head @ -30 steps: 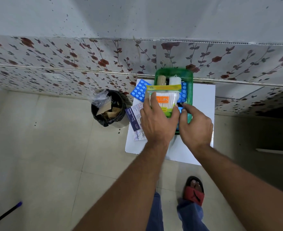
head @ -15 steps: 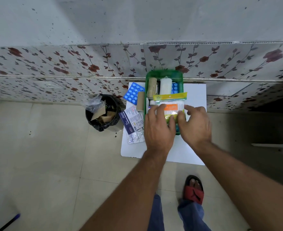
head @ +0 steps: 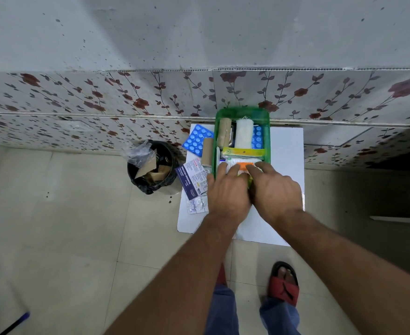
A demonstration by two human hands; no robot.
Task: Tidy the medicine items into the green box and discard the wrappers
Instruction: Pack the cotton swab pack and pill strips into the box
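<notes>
The green box (head: 242, 111) stands on a small white table (head: 288, 151) against the wall. It holds a tan bandage roll (head: 224, 135), a white gauze roll (head: 243, 134) and a blue blister pack (head: 257, 139). A cotton swab packet (head: 243, 153) with a yellow top and orange label lies in the box's near half. My left hand (head: 228, 191) and my right hand (head: 276, 189) both rest on it, fingers gripping its near end. Left of the box lie another blue blister pack (head: 197, 140), a tan roll (head: 207, 151), a blue-and-white dressing packet (head: 191, 178) and a silver strip (head: 196, 204).
A black bin (head: 151, 170) with a liner, holding cardboard and plastic wrappers, stands on the floor left of the table. A floral-panelled wall runs behind. My sandalled foot (head: 283, 284) is under the table's near edge. A dark stick (head: 15, 323) lies at bottom left.
The swab packet has come down from above the box and now lies flat inside it. Both hands slid toward me along it and closed together on its near end.
</notes>
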